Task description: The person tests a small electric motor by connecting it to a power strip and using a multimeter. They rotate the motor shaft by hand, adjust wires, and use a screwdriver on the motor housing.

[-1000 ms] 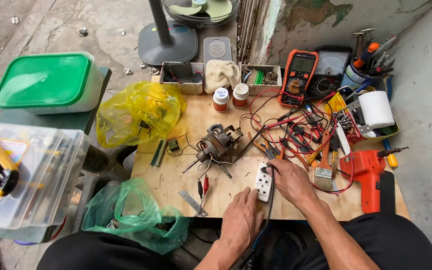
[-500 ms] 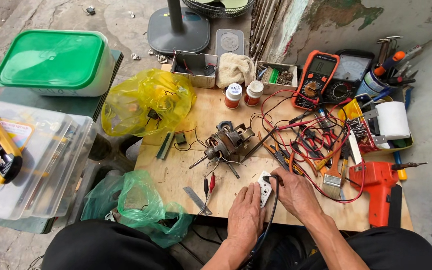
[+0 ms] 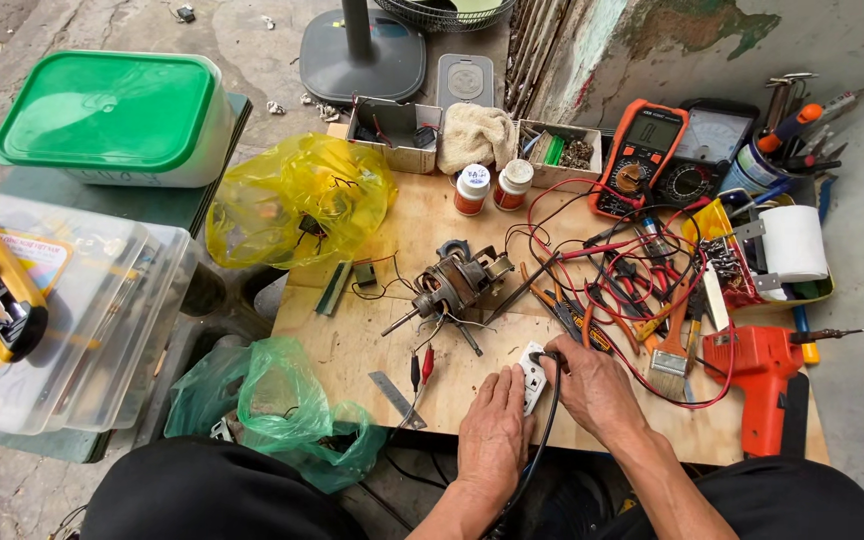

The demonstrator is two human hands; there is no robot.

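Here, at the bench's (image 3: 372,360) near edge: left hand (image 3: 492,435) pressed flat against a white socket strip (image 3: 532,375), steadying it; right hand (image 3: 592,390) pinching a black plug (image 3: 549,357) at the strip's far end. Plug seemingly almost seated, not clearly home. Fan motor (image 3: 452,285) lying just beyond, leads loose, unconnected.

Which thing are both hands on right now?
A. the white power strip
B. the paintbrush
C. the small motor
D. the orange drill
A: the left hand lies flat by the white power strip at the board's near edge, and the right hand pinches the black plug at its top; the motor lies untouched farther back.
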